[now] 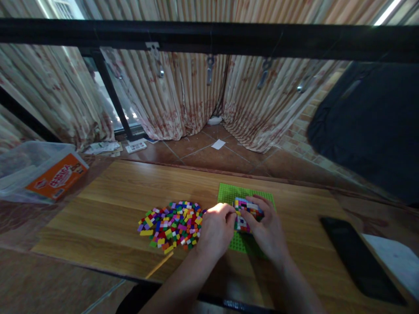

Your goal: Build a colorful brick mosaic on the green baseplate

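Observation:
A multicoloured toy-brick build [241,223] stands on a green studded baseplate [229,191]. At its left side, my left hand [216,223] is closed in a pinch, its fingertips against the build's edge. Whatever lies between those fingertips is hidden or too small to name. My right hand [267,226] curves around the build from the right, thumb on the near part and fingers at the far side, gripping it. Beside my left hand spreads a loose pile of small coloured bricks [173,222], partly covered by that hand.
The wooden table [111,209] carries a dark flat tray-like thing [360,259] at its right end, with a white sheet [396,257] beyond. A clear plastic bin [36,152] with an orange label stands off the left end. Curtains [183,100] hang behind the table.

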Action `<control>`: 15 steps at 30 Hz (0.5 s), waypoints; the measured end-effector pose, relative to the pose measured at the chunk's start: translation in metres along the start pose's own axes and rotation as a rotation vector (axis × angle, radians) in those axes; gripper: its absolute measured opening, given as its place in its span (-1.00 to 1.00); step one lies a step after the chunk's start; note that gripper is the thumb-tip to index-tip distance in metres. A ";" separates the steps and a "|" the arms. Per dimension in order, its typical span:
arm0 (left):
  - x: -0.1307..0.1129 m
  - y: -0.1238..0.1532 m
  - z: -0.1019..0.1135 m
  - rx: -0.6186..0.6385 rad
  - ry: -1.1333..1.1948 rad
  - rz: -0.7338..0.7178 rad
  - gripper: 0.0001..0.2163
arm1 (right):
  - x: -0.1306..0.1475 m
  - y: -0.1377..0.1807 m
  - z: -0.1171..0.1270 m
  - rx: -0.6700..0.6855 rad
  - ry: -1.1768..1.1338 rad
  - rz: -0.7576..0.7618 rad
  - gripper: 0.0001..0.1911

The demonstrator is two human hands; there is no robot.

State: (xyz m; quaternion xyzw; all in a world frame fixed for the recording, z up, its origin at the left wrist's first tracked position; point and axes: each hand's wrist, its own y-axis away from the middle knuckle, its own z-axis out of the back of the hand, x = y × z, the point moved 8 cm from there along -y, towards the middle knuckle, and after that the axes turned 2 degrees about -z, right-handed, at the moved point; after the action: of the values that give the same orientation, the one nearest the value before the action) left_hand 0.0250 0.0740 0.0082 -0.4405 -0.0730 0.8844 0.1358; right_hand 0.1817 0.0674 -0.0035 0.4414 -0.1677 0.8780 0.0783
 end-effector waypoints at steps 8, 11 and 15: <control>-0.005 0.001 -0.001 0.004 -0.105 -0.032 -0.86 | 0.000 0.001 -0.003 0.018 0.003 0.018 -0.61; -0.006 0.001 -0.002 0.007 -0.137 -0.046 -0.86 | 0.001 0.001 -0.005 0.028 0.006 0.026 -0.60; -0.006 0.002 -0.004 0.009 -0.173 -0.055 -0.85 | 0.003 0.001 -0.005 0.026 -0.007 0.025 -0.61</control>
State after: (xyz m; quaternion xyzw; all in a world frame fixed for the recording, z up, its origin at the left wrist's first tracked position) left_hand 0.0314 0.0698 0.0098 -0.3596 -0.0927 0.9154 0.1554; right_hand 0.1756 0.0685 -0.0040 0.4430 -0.1622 0.8796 0.0610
